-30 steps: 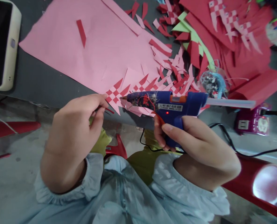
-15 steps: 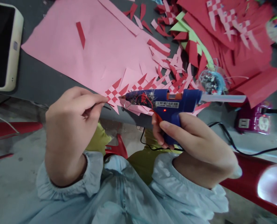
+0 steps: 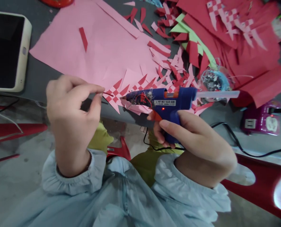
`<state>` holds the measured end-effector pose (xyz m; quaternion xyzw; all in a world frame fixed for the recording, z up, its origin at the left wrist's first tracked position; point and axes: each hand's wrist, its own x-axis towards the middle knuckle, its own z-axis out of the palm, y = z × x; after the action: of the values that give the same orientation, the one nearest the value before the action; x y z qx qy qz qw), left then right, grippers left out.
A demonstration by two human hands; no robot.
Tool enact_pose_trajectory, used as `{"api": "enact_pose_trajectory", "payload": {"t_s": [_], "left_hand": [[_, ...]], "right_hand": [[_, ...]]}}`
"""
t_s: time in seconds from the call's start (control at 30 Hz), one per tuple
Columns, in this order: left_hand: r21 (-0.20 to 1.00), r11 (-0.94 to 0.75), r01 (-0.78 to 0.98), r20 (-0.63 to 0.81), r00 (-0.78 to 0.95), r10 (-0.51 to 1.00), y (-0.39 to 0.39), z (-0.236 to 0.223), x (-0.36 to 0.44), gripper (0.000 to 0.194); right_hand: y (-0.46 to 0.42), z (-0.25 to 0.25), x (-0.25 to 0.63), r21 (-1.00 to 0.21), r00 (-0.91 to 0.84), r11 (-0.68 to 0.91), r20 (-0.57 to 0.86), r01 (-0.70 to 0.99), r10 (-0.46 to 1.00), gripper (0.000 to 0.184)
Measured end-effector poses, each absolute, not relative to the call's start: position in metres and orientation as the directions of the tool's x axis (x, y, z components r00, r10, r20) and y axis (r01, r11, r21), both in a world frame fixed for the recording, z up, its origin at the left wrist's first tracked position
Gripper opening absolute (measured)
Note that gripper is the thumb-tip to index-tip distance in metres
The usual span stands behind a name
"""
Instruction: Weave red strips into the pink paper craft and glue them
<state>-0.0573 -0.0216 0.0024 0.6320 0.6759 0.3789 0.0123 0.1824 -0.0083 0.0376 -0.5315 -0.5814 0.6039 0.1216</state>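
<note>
Over the gray table [image 3: 39, 67], my left hand [image 3: 70, 101] has raised its pinched red strip [image 3: 108, 94] to the checkered paper [image 3: 115, 96] just past those fingertips [image 3: 99, 89], so it sits near the nozzle [image 3: 124, 97] of the glue gun [image 3: 173, 102] gripped in my right hand [image 3: 197, 135].

This looks like a craft workspace, whether at home or in a workshop unclear: a dark tabletop [image 3: 39, 67] bears pink paper [image 3: 83, 60] at eleven o'clock, red sheets [image 3: 244, 60] at one and a glue gun [image 3: 164, 99] near centre, above a bare grey floor [image 3: 33, 176].
</note>
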Motion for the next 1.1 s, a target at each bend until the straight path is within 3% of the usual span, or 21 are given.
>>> {"api": "enact_pose_trajectory", "payload": {"t_s": [0.2,0.27,0.4,0.53,0.73,0.83,0.97,1.1], "left_hand": [[0.559,-0.111,0.821,0.390,-0.142,0.910,-0.021,0.002,-0.055,0.017],[0.568,-0.140,0.811,0.401,-0.124,0.908,-0.022,0.004,-0.056,0.010],[0.488,-0.333,0.807,0.534,0.026,0.845,-0.023,0.007,-0.057,0.007],[0.386,-0.506,0.771,0.662,0.151,0.734,-0.023,0.011,-0.056,0.009],[0.355,-0.632,0.689,0.724,0.224,0.652,-0.024,0.013,-0.051,0.019],[0.339,-0.651,0.680,0.751,0.222,0.622,-0.026,0.008,-0.050,0.016],[0.383,-0.523,0.761,0.578,0.245,0.779,-0.032,0.002,-0.050,0.005],[0.374,-0.411,0.832,0.419,0.244,0.875,-0.033,0.002,-0.052,0.013]], "right_hand": [[-0.006,0.039,0.186,-0.884,-0.435,-0.305,-0.445,0.355,0.783,0.015],[-0.006,0.040,0.185,-0.905,-0.417,-0.289,-0.404,0.311,0.814,0.014],[-0.007,0.039,0.176,-0.943,-0.244,-0.249,-0.301,0.222,0.922,0.022],[-0.007,0.031,0.163,-0.951,-0.103,-0.185,-0.215,0.247,0.971,0.031],[-0.005,0.026,0.144,-0.962,-0.147,-0.140,-0.178,0.236,0.973,0.040],[-0.005,0.025,0.138,-0.952,-0.089,-0.136,-0.166,0.274,0.982,0.037],[-0.001,0.018,0.135,-0.890,-0.014,-0.006,-0.014,0.456,1.000,0.022],[0.005,0.013,0.130,-0.784,0.013,0.047,0.070,0.619,0.997,0.017]]}}
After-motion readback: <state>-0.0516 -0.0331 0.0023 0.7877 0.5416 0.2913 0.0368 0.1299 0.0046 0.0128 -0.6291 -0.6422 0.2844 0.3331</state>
